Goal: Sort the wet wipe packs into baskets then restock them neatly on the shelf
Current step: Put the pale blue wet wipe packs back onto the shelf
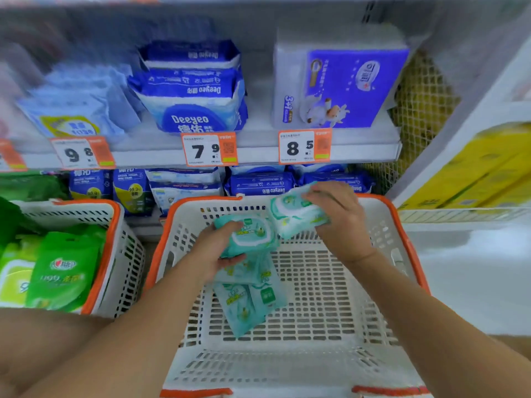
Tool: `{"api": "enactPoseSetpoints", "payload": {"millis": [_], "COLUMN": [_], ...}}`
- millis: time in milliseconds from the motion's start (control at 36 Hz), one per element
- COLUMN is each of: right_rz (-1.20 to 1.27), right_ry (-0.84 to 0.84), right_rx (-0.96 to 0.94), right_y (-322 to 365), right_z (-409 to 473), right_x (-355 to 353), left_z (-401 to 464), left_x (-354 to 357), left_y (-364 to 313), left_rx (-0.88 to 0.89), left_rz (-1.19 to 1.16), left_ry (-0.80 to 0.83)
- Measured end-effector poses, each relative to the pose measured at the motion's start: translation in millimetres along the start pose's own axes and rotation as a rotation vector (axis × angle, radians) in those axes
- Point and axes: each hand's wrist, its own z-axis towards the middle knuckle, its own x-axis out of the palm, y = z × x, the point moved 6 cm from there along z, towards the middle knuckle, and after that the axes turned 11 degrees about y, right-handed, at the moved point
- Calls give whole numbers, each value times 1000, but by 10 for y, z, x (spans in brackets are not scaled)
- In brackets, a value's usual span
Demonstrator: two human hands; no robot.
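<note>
A white basket with an orange rim [330,320] stands in front of me. My left hand [218,251] grips a teal wet wipe pack [253,234] above the basket's left part. My right hand [342,216] holds a second teal pack [293,214] near the basket's far wall. More teal packs [247,297] lie in a pile on the basket floor under my left hand. A second basket [115,242] to the left holds green wipe packs [66,271].
Above the baskets runs a shelf edge with price tags [208,149]. Blue Deeyeo wipe packs [195,90] and a purple tissue box [344,87] sit on it. More blue packs [258,183] fill the lower shelf behind the baskets. Yellow boxes [474,173] are at the right.
</note>
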Motion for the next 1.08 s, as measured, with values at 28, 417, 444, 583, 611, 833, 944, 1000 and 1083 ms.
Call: {"api": "enactPoseSetpoints", "payload": {"millis": [28, 417, 444, 583, 611, 833, 944, 1000, 1083], "right_rz": [-41, -38, 10, 184, 241, 1073, 1095, 918, 875], "right_ry": [-63, -4, 16, 29, 63, 260, 464, 459, 445], "right_rx": [-110, -585, -556, -427, -396, 227, 176, 139, 196], "right_y": [141, 1310, 1349, 1415, 1426, 1046, 1313, 1440, 1551], "right_z": [181, 1659, 1676, 1737, 1771, 1890, 1834, 1817, 1822], "right_x": [-171, -1749, -1786, -1874, -1871, -1668, -1639, -1594, -1500], "left_z": [-106, -1861, -1942, -2148, -2172, -2071, -2111, -2127, -2169], "left_x": [95, 642, 659, 877, 960, 1063, 1012, 998, 982], "left_y": [-167, -2058, -2078, -2027, -2027, -2265, -2414, -2411, -2381], "left_rx": [25, 502, 525, 477, 469, 652, 813, 839, 862], "left_rz": [-4, 89, 62, 30, 64, 67, 47, 13, 9], "left_ry": [47, 361, 372, 519, 558, 344, 190, 174, 200]}}
